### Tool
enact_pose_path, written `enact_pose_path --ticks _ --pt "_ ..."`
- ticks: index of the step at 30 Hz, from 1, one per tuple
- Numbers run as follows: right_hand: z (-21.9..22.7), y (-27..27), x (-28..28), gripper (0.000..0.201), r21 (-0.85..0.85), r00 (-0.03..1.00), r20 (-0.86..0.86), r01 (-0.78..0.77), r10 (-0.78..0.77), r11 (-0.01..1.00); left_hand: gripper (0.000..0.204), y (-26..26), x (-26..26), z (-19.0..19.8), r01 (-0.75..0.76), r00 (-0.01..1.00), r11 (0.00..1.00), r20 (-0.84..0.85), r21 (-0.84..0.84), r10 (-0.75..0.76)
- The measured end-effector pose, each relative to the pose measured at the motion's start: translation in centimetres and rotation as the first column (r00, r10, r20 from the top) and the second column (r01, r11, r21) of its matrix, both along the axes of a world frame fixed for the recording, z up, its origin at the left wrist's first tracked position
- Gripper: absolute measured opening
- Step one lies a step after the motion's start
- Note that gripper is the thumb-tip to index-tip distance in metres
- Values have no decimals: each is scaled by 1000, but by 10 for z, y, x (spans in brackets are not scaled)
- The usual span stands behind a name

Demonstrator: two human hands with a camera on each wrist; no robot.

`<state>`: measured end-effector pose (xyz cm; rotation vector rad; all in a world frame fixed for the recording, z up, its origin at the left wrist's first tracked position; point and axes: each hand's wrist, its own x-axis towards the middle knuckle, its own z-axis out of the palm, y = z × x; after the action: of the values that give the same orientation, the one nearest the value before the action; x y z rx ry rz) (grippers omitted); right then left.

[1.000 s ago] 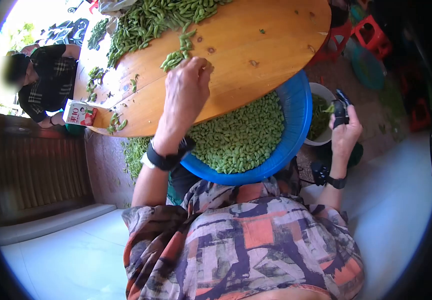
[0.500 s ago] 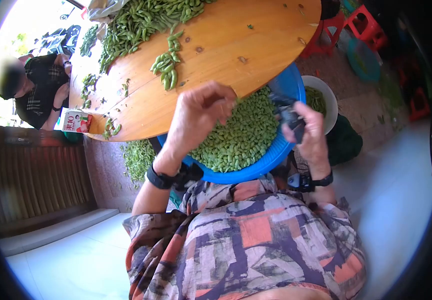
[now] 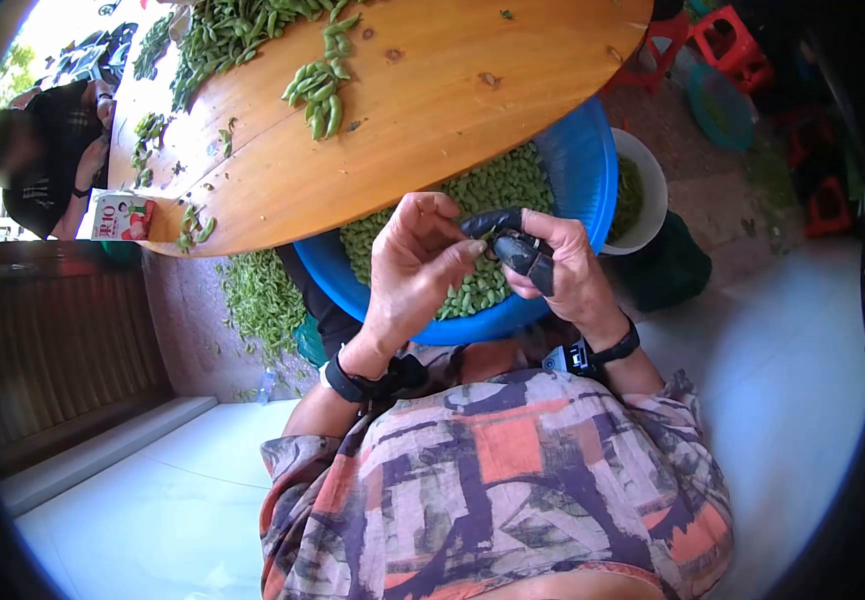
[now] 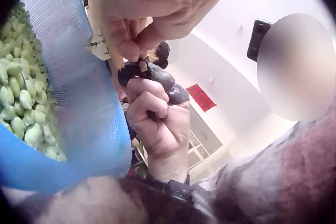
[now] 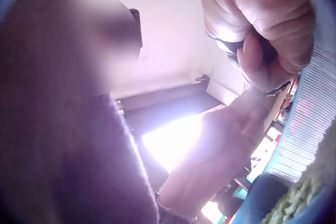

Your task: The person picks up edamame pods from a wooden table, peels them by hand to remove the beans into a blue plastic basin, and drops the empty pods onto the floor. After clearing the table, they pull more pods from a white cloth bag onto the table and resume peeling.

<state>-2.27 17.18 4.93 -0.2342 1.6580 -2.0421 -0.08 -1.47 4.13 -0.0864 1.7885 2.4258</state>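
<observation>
Over the blue basin [image 3: 593, 165] of shelled green beans [image 3: 508, 180], both hands meet in front of the body. My left hand [image 3: 411, 270] pinches a small green bean pod [image 3: 490, 236] between thumb and fingers; most of the pod is hidden. Black covers [image 3: 530, 262] sit on the thumb and index finger of my right hand [image 3: 575, 268], which grips the pod's other side. In the left wrist view, the left fingertips come right up to the covered fingers, and the other right fingers are curled in. Loose pods [image 3: 318, 90] lie on the wooden table [image 3: 433, 130] beyond.
The table's edge overhangs the basin. To its right stands a white bucket [image 3: 655, 195] with green matter inside, beside a dark green bag [image 3: 665, 262]. A juice carton [image 3: 123, 216] stands at the table's left end, near a seated person [image 3: 48, 165]. Red stools [image 3: 728, 45] are at the far right.
My left hand has drawn back from the pods on the table to above the basin. My right hand has swung in from over the bucket to meet it.
</observation>
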Motion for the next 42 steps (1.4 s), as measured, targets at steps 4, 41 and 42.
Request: enact_pose_path --ticks 4,41,42 --pt "-2 4 -1 17 10 998 -13 -55 55 998 39 -11 -5 -8 109 935 858 242 502 -260" --pt "-9 -8 -7 29 257 802 -583 335 -131 907 43 10 -2 0 71 994 983 -70 -168 -83" --pt "-8 -7 -9 29 286 757 -641 389 -127 876 46 13 -4 5 107 986 971 -104 -212 -131"
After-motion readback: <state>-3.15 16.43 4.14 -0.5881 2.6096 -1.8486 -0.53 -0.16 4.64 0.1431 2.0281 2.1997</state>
